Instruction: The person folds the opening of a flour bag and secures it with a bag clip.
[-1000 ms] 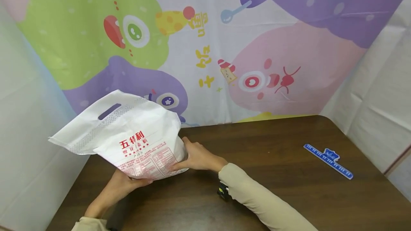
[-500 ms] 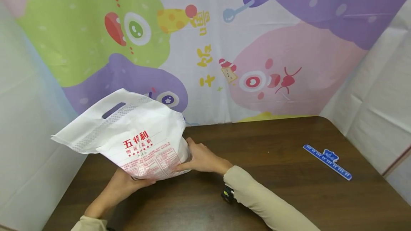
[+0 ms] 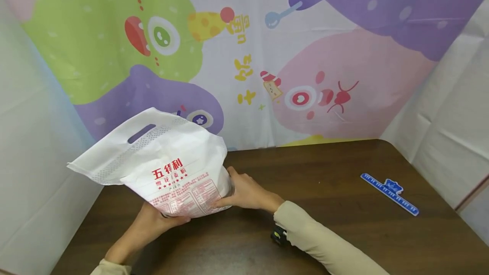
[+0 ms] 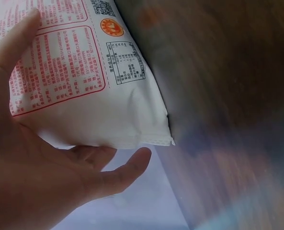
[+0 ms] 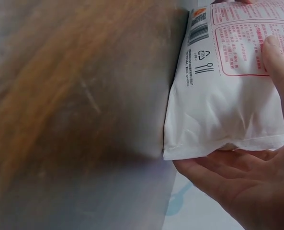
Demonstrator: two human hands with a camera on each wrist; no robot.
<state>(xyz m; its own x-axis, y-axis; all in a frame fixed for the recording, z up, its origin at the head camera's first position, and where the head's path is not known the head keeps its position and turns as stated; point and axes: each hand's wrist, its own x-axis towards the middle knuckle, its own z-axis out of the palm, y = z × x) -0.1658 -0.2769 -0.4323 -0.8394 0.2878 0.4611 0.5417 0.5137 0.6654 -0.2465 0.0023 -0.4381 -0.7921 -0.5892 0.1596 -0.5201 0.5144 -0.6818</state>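
Both hands hold a white bag of flour with red print, tilted over the left part of the table in the head view. Its flat top with a cut-out handle slot leans to the upper left. My left hand grips the lower left corner; in the left wrist view its thumb lies on the printed face. At the lower right side my right hand holds on. The right wrist view has that thumb on the print and the other fingers behind the bottom seam, partly hidden.
A blue clip with a piano-key pattern and a bear shape lies on the right of the brown wooden table. Behind the table hangs a cartoon-print cloth; pale sheets flank it.
The bag of flour has shifted slightly to the right, with both hands moving along on it. Their grip looks the same, and the blue clip stays where it was.
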